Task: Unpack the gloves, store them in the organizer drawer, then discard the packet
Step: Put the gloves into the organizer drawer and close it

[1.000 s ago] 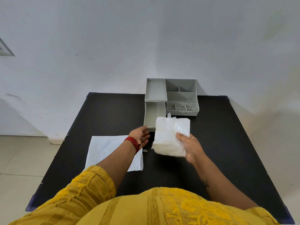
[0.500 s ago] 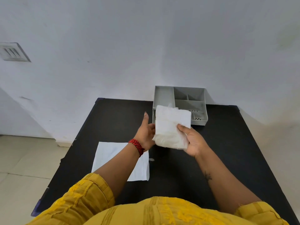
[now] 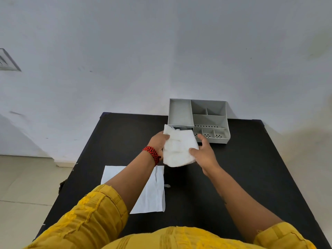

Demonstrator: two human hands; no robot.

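Note:
A white folded bundle of gloves (image 3: 178, 147) is held above the black table, just in front of the grey organizer (image 3: 180, 112). My left hand (image 3: 159, 143), with a red braided band at the wrist, grips the bundle's left edge. My right hand (image 3: 203, 152) holds its right side, thumb on top. The bundle hides the organizer's pulled-out drawer, of which only a sliver shows behind the gloves. The flat white packet (image 3: 152, 193) lies on the table at the near left, partly under my left forearm.
The black table (image 3: 251, 168) stands against a white wall, with the organizer at its far edge. A small white scrap (image 3: 167, 185) lies by the packet's right edge. Tiled floor shows at the left. My yellow sleeves fill the bottom of the view.
My left hand rose from the table and took hold of the bundle's left edge. Both hands carried the gloves forward, over the open drawer.

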